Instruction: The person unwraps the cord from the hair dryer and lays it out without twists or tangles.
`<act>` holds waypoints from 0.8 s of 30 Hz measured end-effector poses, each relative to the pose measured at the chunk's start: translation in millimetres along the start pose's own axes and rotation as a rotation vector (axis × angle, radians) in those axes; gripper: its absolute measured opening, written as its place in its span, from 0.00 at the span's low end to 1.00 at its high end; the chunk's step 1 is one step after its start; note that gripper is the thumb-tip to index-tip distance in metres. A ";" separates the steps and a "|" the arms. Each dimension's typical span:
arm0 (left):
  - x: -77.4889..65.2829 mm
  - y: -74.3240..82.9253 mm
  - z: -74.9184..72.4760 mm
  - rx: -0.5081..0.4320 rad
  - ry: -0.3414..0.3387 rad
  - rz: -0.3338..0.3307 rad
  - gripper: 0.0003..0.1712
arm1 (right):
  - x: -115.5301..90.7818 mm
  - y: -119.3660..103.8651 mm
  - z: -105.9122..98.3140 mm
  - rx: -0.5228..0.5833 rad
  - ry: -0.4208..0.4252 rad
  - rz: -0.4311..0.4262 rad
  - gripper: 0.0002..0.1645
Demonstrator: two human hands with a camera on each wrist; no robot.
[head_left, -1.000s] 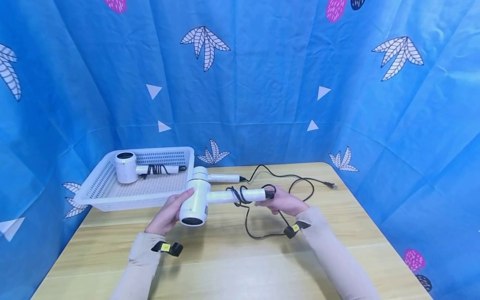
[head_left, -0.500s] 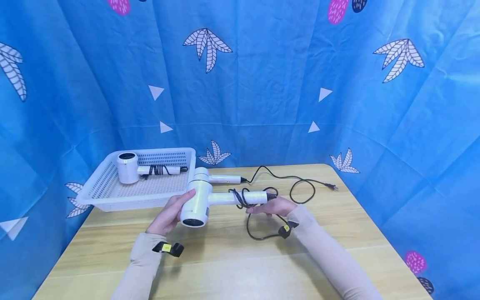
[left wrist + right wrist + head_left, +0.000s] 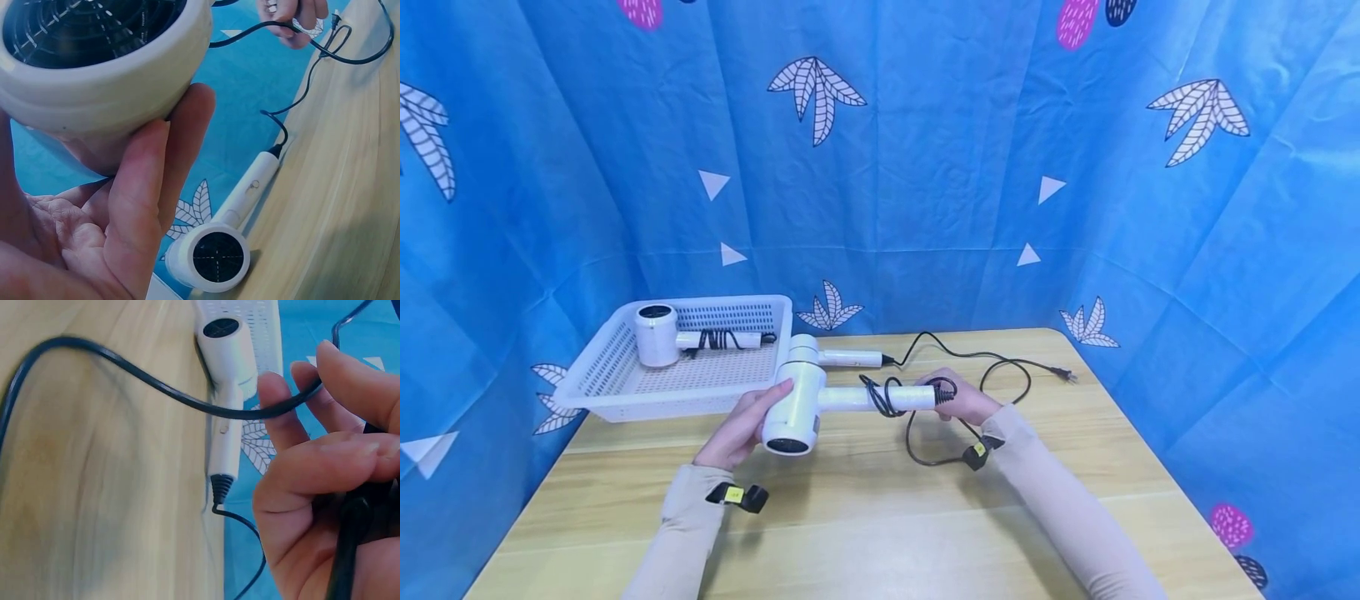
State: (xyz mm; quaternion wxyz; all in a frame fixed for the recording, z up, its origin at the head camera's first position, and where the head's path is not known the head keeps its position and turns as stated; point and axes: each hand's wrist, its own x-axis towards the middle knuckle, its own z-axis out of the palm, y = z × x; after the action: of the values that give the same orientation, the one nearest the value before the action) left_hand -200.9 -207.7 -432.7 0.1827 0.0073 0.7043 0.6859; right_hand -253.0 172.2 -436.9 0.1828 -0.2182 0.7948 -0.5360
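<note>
A white hair dryer (image 3: 793, 408) hangs above the table, its handle pointing right. My left hand (image 3: 741, 427) grips its round head from the left side; in the left wrist view the fingers (image 3: 140, 187) curl under the dark grille end. Black cord (image 3: 887, 396) is looped around the handle, and a slack length sags below it. At the handle's end, my right hand (image 3: 961, 398) holds the cord; the right wrist view shows the cord (image 3: 250, 414) running between thumb and fingers, with a black piece (image 3: 356, 515) inside the curled lower fingers.
Behind the held dryer, a second white hair dryer (image 3: 852, 358) lies on the wooden table (image 3: 880, 533), its cord (image 3: 977, 353) trailing right to a plug (image 3: 1063, 373). A white basket (image 3: 625, 407) at the back left contains another hair dryer (image 3: 657, 337) with its cord wrapped. Blue curtains surround the table.
My right hand dipped left under the handle, then came back up to its right end. The slack cord loop below has become smaller. My left hand keeps its grip on the dryer's head.
</note>
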 end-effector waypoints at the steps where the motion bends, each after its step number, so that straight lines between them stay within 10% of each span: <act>1: 0.1 -0.2 0.1 -0.001 -0.001 -0.001 0.42 | 0.4 1.1 -2.4 -0.011 0.008 -0.017 0.26; 6: 0.6 -0.8 0.7 -0.001 -0.004 0.003 0.42 | -0.1 0.8 -11.3 -0.061 0.046 -0.080 0.42; 13: 1.2 -2.1 1.8 -0.006 -0.013 0.009 0.41 | 4.5 -5.8 -17.0 -0.106 0.111 -0.005 0.14; 24: 2.1 -3.1 1.8 -0.016 -0.036 0.030 0.40 | 2.3 -32.1 -26.1 -0.067 0.161 0.141 0.23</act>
State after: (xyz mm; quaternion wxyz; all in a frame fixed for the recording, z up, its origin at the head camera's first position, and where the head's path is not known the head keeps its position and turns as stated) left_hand -201.7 -205.6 -436.2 0.1851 0.0286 0.6954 0.6938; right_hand -263.8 180.5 -397.7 0.1484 -0.1240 0.8376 -0.5108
